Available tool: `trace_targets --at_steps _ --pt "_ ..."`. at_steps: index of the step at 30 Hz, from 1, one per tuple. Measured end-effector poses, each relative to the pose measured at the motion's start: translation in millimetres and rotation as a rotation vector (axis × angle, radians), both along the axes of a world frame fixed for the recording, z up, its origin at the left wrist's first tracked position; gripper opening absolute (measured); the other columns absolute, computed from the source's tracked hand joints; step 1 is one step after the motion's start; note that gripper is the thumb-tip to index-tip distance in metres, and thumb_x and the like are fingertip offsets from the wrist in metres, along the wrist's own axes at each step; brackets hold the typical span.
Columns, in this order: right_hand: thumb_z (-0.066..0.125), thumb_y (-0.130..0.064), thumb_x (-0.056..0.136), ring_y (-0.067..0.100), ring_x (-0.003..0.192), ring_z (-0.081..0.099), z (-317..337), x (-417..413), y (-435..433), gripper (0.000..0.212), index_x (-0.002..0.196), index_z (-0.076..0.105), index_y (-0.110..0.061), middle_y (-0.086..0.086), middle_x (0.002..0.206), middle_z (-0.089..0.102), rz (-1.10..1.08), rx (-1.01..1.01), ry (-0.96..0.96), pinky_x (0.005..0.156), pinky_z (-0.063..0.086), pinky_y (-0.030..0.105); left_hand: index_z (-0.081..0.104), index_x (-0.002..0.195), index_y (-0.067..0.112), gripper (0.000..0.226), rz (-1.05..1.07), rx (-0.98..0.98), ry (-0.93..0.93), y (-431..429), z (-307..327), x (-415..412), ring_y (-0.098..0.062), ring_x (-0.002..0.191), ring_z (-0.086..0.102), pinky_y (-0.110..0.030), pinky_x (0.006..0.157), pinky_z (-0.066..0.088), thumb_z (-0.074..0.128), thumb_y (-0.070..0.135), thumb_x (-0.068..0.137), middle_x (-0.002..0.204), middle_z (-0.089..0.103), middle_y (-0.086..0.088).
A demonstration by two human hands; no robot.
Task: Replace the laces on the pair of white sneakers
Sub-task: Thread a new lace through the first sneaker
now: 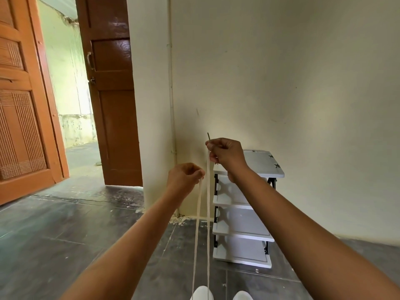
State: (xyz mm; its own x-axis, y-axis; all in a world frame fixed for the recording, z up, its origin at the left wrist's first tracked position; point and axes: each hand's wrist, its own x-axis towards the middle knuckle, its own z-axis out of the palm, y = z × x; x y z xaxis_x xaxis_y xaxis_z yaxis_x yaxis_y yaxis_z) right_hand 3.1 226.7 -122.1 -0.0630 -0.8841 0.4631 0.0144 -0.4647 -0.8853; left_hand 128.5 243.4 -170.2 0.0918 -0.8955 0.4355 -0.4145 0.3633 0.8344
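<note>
A cream shoelace (208, 213) hangs in two long strands from my raised hands down to a white sneaker (201, 293) at the bottom edge. My right hand (227, 154) pinches one strand near its dark tip, which sticks up above the fingers. Lower and to the left, my left hand (185, 178) pinches the other strand's end. A second white sneaker (242, 295) sits to the right of the first; only the toes of both show.
A white three-tier shoe rack (244, 226) stands against the cream wall (281, 83) behind my right forearm. A brown door (112, 94) stands open at the left, beside an orange door (19, 115). The floor (65, 234) is dark tile.
</note>
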Motion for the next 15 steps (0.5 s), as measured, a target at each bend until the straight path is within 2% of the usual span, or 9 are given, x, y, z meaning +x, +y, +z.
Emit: trace_targets --at_steps 4,7,9,10,12,15 --pt "0.058 -0.005 0.09 0.011 0.061 0.052 -5 1 0 0.015 0.1 0.066 0.001 0.003 0.072 0.059 -0.004 0.011 0.021 0.062 0.05 0.021 0.067 0.08 0.018 0.01 -0.007 -0.016 0.01 -1 -2 0 -0.014 0.077 0.064 -0.026 0.075 0.051 0.063 0.024 0.088 0.08 0.07 -0.002" --pt "0.052 -0.009 0.094 0.014 0.066 0.056 -14 2 0 0.013 0.1 0.063 -0.005 0.001 0.077 0.062 -0.026 0.055 0.07 0.068 0.05 0.025 0.064 0.082 0.018 0.012 0.002 0.002 0.058 -3 -7 2 -0.015 0.079 0.066 -0.03 0.078 0.052 0.058 0.02 0.092 0.08 0.07 -0.001" --pt "0.045 -0.01 0.097 0.014 0.063 0.057 -23 2 -1 0.013 0.1 0.057 -0.009 0.002 0.075 0.061 -0.026 0.125 0.087 0.063 0.049 0.025 0.059 0.086 0.014 0.012 -0.014 0.054 0.121 -8 -12 4 -0.016 0.073 0.065 -0.031 0.072 0.054 0.051 0.017 0.095 0.076 0.067 -0.003" --pt "0.041 -0.01 0.098 0.014 0.06 0.054 -33 2 -2 0.013 0.097 0.054 -0.011 0.003 0.074 0.058 -0.024 0.172 0.094 0.058 0.049 0.023 0.056 0.088 0.012 0.012 -0.017 0.082 0.128 -10 -20 7 -0.016 0.066 0.061 -0.03 0.064 0.053 0.048 0.016 0.097 0.073 0.064 -0.004" --pt "0.038 -0.009 0.097 0.012 0.057 0.045 -49 -3 -3 0.018 0.086 0.051 -0.015 0.001 0.072 0.05 -0.042 0.235 0.143 0.05 0.044 0.023 0.052 0.094 0.01 0.012 -0.012 0.104 0.087 -14 -31 10 -0.014 0.058 0.049 -0.026 0.051 0.044 0.045 0.018 0.098 0.072 0.054 -0.002" --pt "0.041 -0.016 0.097 0.011 0.057 0.037 -98 -12 -8 0.018 0.08 0.047 -0.015 -0.001 0.071 0.044 -0.071 0.319 0.31 0.048 0.033 0.024 0.052 0.096 0.011 0.012 0.04 0.136 -0.016 -20 -70 18 -0.01 0.061 0.042 -0.024 0.053 0.035 0.047 0.022 0.097 0.073 0.048 0.003"
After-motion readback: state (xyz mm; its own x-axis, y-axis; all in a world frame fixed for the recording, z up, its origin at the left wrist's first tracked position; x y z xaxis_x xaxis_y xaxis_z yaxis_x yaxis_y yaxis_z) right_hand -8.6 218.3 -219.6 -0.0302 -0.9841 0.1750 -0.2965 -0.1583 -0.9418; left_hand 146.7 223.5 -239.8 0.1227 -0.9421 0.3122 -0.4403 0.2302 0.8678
